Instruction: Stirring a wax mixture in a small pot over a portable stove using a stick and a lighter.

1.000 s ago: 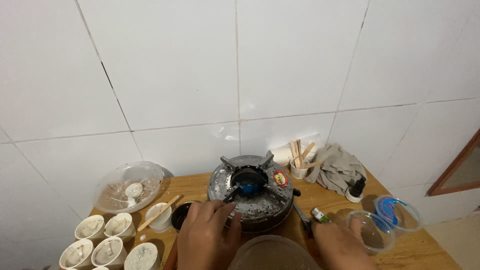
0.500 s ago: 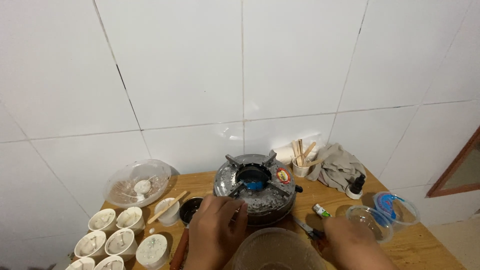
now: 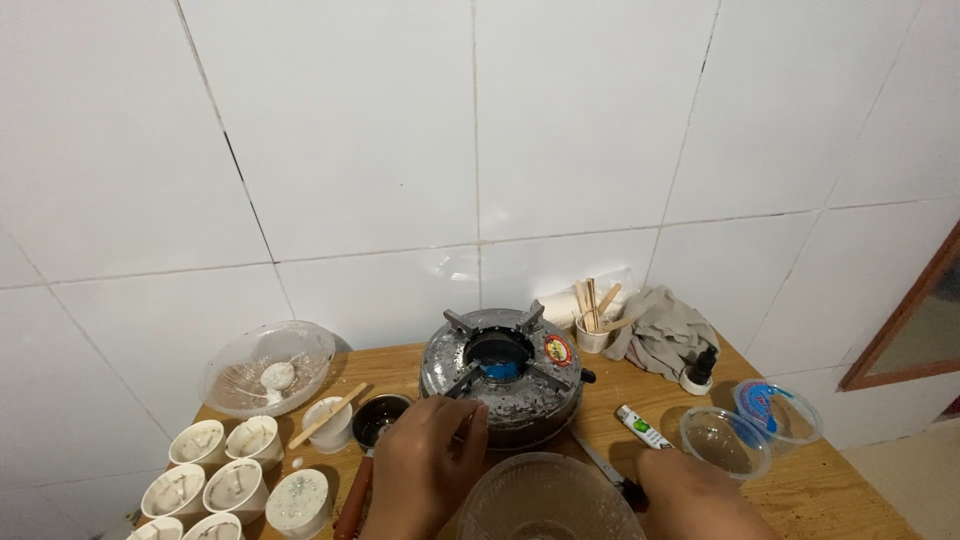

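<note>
A round metal stove (image 3: 530, 395) with a blue centre stands at the middle of the wooden table (image 3: 800, 485). My left hand (image 3: 425, 465) lies on its front rim, thumb and fingers pinched on the edge. My right hand (image 3: 700, 500) is low at the frame's bottom, mostly cut off, touching the dark handle end of a thin tool (image 3: 605, 468). Whether it grips that handle is hidden. A ribbed glass bowl (image 3: 545, 500) sits between my hands, in front of the stove.
Left: a glass bowl (image 3: 300, 345), a white cup with a wooden stick (image 3: 325, 428), a small dark pot (image 3: 380, 418), several white cups (image 3: 215, 475). Right: a small tube (image 3: 640, 427), a clear tub (image 3: 723, 440), its lid (image 3: 775, 410), a dark bottle (image 3: 697, 372), a grey cloth (image 3: 665, 335), a cup of sticks (image 3: 592, 325).
The view has shifted slightly. My right hand slid down and back from the tube toward the tool's handle. My left hand stays at the stove's front rim.
</note>
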